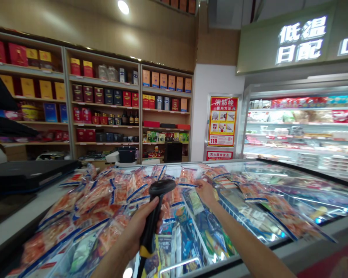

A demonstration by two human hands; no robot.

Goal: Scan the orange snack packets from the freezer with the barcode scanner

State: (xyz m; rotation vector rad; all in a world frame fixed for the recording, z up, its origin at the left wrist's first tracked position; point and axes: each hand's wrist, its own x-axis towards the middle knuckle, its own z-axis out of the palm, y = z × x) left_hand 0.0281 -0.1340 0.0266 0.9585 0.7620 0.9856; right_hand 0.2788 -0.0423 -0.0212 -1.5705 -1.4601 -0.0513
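Observation:
My left hand (140, 226) is wrapped round the handle of a black and yellow barcode scanner (155, 208), held upright over the freezer. Farther forward, my right hand (205, 192) pinches the edge of a clear plastic bag (188, 175) of orange-pink food with a blue border and a barcode label. Many similar bags (98, 193) lie heaped to the left of the scanner. A few more bags (253, 191) rest on the glass to the right of my right hand. What exactly the bags contain I cannot make out.
The chest freezer (274, 168) has glass lids and wire baskets with blue packages (185, 239) below. A black flat device (31, 173) stands on the counter at left. Shelves of boxed goods (104, 96) line the back wall. A lit refrigerated case (303, 135) is at right.

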